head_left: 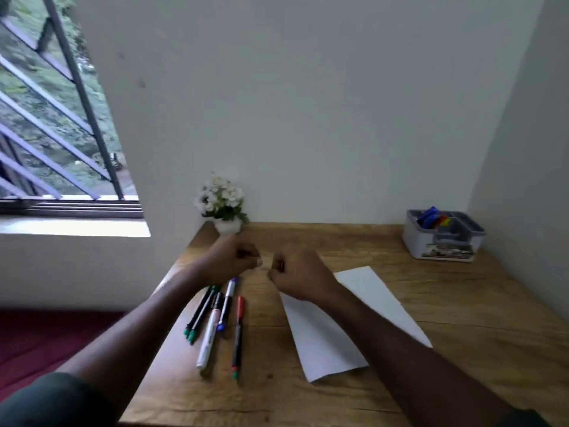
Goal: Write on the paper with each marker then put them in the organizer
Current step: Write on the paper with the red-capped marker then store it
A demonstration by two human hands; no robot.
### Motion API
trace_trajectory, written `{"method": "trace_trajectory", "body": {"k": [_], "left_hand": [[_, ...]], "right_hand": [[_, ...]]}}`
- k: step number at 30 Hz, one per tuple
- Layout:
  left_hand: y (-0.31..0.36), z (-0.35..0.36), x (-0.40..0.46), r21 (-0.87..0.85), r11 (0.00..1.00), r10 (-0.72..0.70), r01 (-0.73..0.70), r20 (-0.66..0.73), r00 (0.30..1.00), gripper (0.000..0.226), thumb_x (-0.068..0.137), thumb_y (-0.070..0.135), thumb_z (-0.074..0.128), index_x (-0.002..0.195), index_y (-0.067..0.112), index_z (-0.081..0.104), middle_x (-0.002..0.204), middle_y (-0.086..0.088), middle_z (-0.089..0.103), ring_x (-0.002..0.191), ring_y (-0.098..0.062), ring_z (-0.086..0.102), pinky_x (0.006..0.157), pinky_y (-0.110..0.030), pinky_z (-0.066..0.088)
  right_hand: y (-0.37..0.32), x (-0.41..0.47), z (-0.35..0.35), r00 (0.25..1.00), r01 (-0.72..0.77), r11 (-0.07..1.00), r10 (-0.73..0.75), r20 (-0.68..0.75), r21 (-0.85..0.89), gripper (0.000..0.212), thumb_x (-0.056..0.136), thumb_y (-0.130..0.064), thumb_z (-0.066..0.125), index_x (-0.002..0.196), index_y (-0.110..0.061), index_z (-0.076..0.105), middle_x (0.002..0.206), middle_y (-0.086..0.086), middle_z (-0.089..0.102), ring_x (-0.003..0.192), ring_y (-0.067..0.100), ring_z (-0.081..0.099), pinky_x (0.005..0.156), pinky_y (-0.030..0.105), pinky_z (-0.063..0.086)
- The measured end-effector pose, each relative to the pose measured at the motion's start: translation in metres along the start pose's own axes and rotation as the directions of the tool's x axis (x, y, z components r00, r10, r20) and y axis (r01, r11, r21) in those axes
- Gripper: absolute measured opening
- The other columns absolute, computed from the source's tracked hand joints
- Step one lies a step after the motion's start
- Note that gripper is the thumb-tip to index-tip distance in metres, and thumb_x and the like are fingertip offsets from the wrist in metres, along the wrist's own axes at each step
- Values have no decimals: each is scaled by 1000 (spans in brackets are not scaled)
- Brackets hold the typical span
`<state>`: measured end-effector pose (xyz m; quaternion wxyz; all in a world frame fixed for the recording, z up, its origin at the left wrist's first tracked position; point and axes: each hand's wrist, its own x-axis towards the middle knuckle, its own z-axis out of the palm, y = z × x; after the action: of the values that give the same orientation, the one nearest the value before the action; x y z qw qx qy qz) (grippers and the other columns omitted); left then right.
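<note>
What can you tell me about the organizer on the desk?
The organizer is a small, light grey, plastic-looking box with rounded corners, divided into open compartments. It stands upright at the far right of the wooden table, near the corner of the walls, apart from the paper and both hands. Blue, red and yellow items sit in one compartment; a blurred label runs along its front. Nothing else touches it.

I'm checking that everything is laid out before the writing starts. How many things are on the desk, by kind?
Markers lying loose on the desk: 5
Sheets of paper: 1
Organizers, with a few coloured items inside that are too small to count: 1
Potted flowers: 1
Total: 8
Both fists, left hand and right hand, hold nothing.
</note>
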<state>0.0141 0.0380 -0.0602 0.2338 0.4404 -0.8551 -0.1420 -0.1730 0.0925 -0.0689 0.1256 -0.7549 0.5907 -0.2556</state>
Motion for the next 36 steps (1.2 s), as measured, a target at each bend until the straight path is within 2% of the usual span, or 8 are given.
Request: {"method": "trace_trajectory", "body": {"k": [5,10,14,17,22,26,31,36], "left_hand": [[-32,-12,-37,-25,998,-58,58,-30,998,8,82,22,74,75,25,76,72,11,71,68,-4,64,66,-29,53],[-38,-14,-52,-5,998,-56,56,-29,998,10,83,13,73,80,21,77,76,12,71,72,-7,64,67,-24,52],[-36,-13,-53,-39,999,-40,38,-35,999,13,84,14,72,78,24,75,75,14,71,72,-5,63,67,-23,52],[-26,-12,-50,-63,998,3,-9,-87,996,12,87,18,71,81,29,75,76,17,69,74,-1,63,65,-12,45],[-8,0,-29,-238,967,57,-91,-147,988,12,86,17,73,97,19,75,76,10,68,73,-3,62,68,-15,48],[8,15,-5,-317,938,108,-142,-120,987,24,83,18,75,107,20,71,77,2,70,74,-6,65,70,-17,50],[18,30,25,-324,922,196,-211,-80,977,15,84,19,75,99,22,72,84,5,70,77,-13,65,70,-30,52],[18,42,39,-347,901,252,-262,-74,965,6,85,14,73,84,20,74,77,9,70,71,-9,64,65,-25,48]], "right_hand": [[-43,-17,30,982,-6,999,14,187,-42,24,79,-32,71,62,-21,58,65,-5,59,64,13,59,54,28,47],[-59,-22,44,954,-96,990,122,274,-106,16,78,-31,74,87,-22,63,87,-1,64,83,18,65,72,39,61],[-69,-24,37,946,-133,985,160,280,-115,19,84,-30,72,79,-22,56,84,0,61,80,17,63,65,33,55],[-66,-20,17,963,-138,990,136,232,-6,25,92,-36,64,77,-16,64,71,-1,65,64,16,65,59,33,52],[-34,-10,-24,958,-230,912,152,243,339,24,105,-30,46,106,-10,60,85,10,73,70,22,70,66,38,57],[11,2,-20,997,-54,998,53,56,27,32,106,-35,40,120,-18,63,95,0,66,79,15,60,71,34,51],[56,-2,-3,988,52,991,-69,-136,-127,43,102,-52,33,130,-32,58,115,-2,69,98,17,64,84,41,54],[72,-9,2,980,99,948,-146,-135,-303,38,104,-58,26,113,-35,56,89,-4,72,77,16,65,65,34,48]]}}
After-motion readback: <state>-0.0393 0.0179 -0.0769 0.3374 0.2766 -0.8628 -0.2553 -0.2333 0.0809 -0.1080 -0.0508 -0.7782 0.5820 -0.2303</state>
